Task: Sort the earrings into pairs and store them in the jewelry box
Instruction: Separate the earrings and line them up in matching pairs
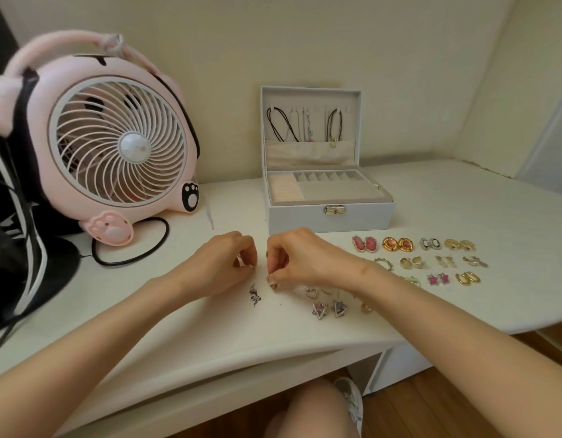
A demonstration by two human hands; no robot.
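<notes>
Earring-sorting at a white desk (447,210), caught mid-match. Left hand (224,263) curled, thumb and fingertips nipping a small gold piece (253,266) just above the desktop; right hand (294,257) likewise curled, pinching a second small gold piece (272,278) close beside. Too small to tell whether a true pair.

Jewelry box (305,218) open behind both hands, tray compartments apparently unfilled. To the right, 3 rows of matched pairs (389,244) laid side by side. Nearer the desk edge, a few loose pieces: a dark snake earring (255,295), 2 triangular ones (329,308), a heart outline (311,292).

Best handling from here, judging by the layout: bring both pieces together face up, compare shape and finish before committing, keep each pinch light but closed around post and back, then set down as 1 pair at a row's end, clear of the unsorted few. Likely hazard: right wrist, low over several pieces, snagging neighbours.
</notes>
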